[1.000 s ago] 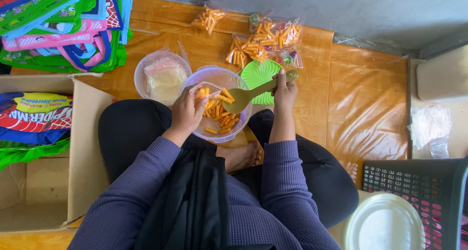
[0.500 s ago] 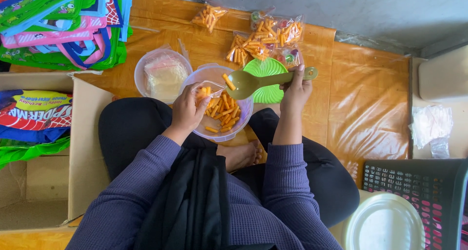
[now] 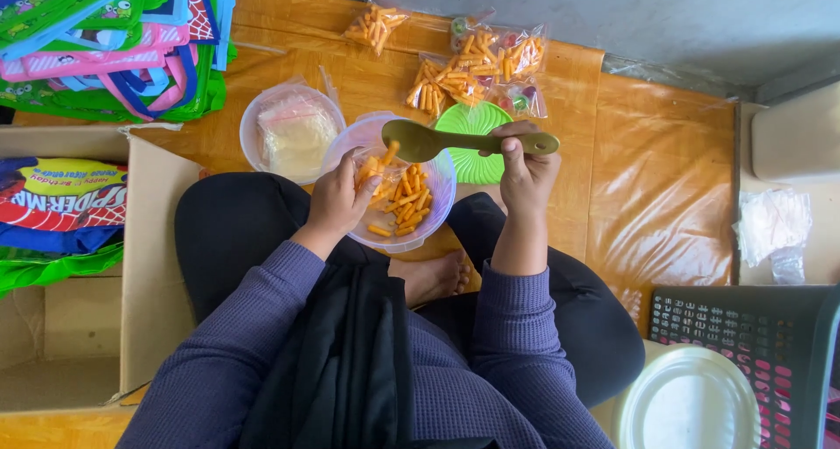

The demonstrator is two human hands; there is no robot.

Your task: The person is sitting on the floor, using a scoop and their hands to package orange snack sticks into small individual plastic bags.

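The right hand (image 3: 523,171) gripped a green spoon (image 3: 455,140) over the snack bowl (image 3: 430,217), while the left hand (image 3: 337,199) fingers pinched a small bag (image 3: 374,164).

**Soft, even daylight; sharp picture with faint glare**

The scene is bright and evenly lit, with soft, diffuse light and no hard shadows. Gentle sheen lies on the glossy orange-brown plastic floor sheet (image 3: 665,178), strongest on its wrinkled right part. The clear round plastic bowl (image 3: 391,186) shows pale highlights along its rim. Only a weak shadow sits under the olive-green plastic spoon (image 3: 464,140). Focus is crisp across the middle. Straight edges bow slightly near the corners, as at the brown cardboard box (image 3: 144,265). No motion blur shows.
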